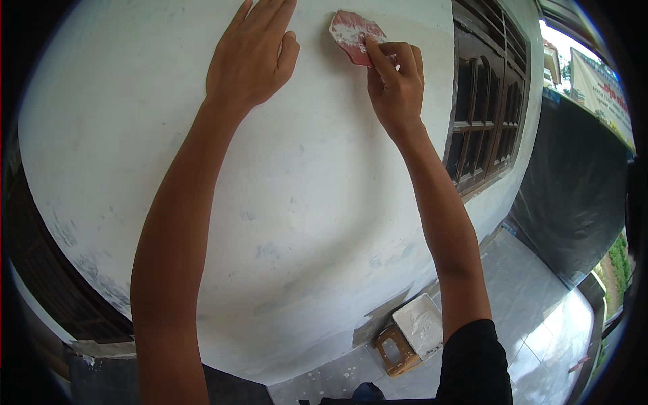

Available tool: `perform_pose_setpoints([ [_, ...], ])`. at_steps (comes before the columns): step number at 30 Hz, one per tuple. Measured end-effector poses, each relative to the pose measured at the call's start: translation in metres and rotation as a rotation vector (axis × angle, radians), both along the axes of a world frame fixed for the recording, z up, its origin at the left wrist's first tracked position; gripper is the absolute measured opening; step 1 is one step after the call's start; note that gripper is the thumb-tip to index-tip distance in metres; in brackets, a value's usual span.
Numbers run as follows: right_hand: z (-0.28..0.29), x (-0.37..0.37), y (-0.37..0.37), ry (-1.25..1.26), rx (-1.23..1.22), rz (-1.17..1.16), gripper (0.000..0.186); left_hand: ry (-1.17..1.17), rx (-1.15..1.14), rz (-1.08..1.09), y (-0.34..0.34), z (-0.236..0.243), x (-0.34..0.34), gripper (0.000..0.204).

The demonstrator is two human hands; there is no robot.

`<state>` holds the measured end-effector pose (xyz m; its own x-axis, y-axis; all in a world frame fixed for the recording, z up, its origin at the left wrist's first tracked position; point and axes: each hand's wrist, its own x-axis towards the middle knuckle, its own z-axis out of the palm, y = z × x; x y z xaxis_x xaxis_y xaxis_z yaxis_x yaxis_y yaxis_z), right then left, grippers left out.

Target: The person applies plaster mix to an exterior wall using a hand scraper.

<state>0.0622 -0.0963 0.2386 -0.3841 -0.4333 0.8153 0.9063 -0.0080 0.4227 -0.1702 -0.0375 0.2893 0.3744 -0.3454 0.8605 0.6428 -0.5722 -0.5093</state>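
Observation:
My right hand point(399, 84) pinches a flat red putty scraper point(352, 35) between thumb and fingers. White paste is smeared across the scraper's face, and it is held up at the white wall point(304, 182). To its left, my left hand point(253, 57) is raised with palm toward the wall and thumb apart. The upper edge of the picture cuts off some of its fingertips. Whether the left palm presses on the wall cannot be made out for certain. Grey-blue patches mark the wall's lower part.
A brown wooden window point(489, 91) is set in the wall at right. Below, a tray of white paste point(420, 325) rests on a brown stool point(395, 351) on grey tiles point(482, 297). A dark sheet point(570, 189) hangs at right. Another dark wooden frame point(61, 277) borders the wall at left.

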Motion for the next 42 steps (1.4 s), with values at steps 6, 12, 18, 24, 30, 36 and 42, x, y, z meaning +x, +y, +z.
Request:
perform_pose_setpoints([
  [6, 0.0, -0.003, 0.008, 0.021, -0.055, -0.032, 0.039, 0.007, 0.002, -0.001, 0.001, 0.0, 0.001, 0.051],
  [12, -0.013, -0.005, 0.006, -0.017, -0.125, -0.035, 0.039, 0.007, 0.011, -0.008, 0.006, -0.002, 0.001, 0.051],
  [18, -0.038, -0.007, -0.003, -0.013, -0.199, -0.053, 0.042, 0.004, 0.01, -0.021, 0.007, -0.001, 0.004, 0.051],
  [24, -0.047, -0.016, -0.025, -0.031, -0.179, 0.017, 0.041, 0.006, 0.025, -0.02, 0.009, -0.002, 0.0, 0.051],
  [30, -0.023, -0.013, -0.008, -0.024, -0.127, -0.013, 0.044, 0.006, 0.027, -0.034, 0.007, -0.002, 0.003, 0.051],
  [36, -0.043, -0.014, 0.002, -0.023, -0.218, 0.007, 0.038, 0.015, 0.014, -0.043, 0.008, -0.003, 0.002, 0.051],
  [42, -0.056, -0.015, 0.001, -0.017, -0.267, 0.001, 0.038, 0.014, 0.003, -0.053, 0.01, -0.002, 0.003, 0.05],
])
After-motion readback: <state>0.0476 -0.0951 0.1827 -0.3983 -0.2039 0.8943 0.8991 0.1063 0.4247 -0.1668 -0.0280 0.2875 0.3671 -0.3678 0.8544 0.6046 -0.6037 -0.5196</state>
